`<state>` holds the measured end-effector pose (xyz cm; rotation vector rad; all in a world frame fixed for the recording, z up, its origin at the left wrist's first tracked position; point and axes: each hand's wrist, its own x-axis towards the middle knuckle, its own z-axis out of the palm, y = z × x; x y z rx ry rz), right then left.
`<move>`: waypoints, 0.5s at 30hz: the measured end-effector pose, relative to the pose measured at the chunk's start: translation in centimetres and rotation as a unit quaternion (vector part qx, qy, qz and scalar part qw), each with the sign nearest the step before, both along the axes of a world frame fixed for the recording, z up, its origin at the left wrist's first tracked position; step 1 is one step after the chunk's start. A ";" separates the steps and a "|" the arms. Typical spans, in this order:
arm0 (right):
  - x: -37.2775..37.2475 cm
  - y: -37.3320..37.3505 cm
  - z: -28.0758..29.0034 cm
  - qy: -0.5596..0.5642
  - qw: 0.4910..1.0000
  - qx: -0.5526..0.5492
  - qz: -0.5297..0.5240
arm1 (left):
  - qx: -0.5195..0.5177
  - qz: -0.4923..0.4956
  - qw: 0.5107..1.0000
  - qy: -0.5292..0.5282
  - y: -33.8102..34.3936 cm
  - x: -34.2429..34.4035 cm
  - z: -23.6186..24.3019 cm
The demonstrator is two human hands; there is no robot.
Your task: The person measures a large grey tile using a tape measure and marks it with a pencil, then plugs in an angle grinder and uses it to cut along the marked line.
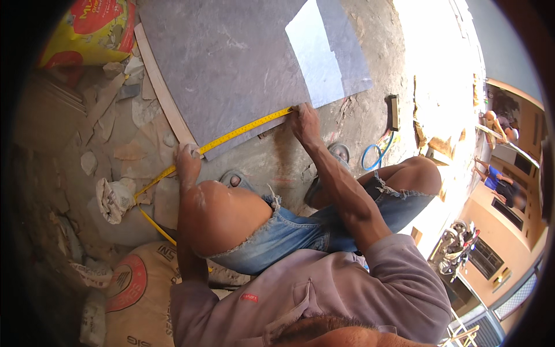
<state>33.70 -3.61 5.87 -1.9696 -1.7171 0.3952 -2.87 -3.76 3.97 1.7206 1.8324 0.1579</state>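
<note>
A large grey tile lies flat on the dusty concrete floor. A yellow tape measure is stretched along the tile's near edge. My left hand presses the tape down at the tile's near left corner. My right hand pins the tape's far end against the tile edge further right. The slack tape runs on past my left hand toward a crumpled rag. I squat with both knees in torn denim shorts between my arms.
Cement sacks sit at lower left and a yellow-red bag at the top left. Broken tile pieces litter the left. A brush and blue hose lie on the right. People and parked motorbikes are outside on the right.
</note>
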 end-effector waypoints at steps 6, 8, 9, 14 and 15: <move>0.1 -1.0 -0.2 0.008 1.000 -0.002 0.001 | 0.000 -0.005 1.000 -0.003 -0.2 -0.6 -0.4; -0.1 -0.9 -0.1 0.020 1.000 0.015 0.004 | 0.007 -0.012 1.000 -0.009 -0.6 -0.7 -0.2; 0.1 -0.8 -0.2 0.020 1.000 0.014 0.001 | 0.006 -0.015 1.000 -0.010 -0.5 -0.4 -0.1; 0.2 -0.9 0.3 0.020 1.000 0.007 -0.018 | 0.031 -0.013 0.999 0.013 0.1 -0.1 -0.5; 0.3 -0.2 0.5 0.018 1.000 0.013 -0.019 | 0.037 -0.014 0.999 0.011 0.1 -0.2 -0.7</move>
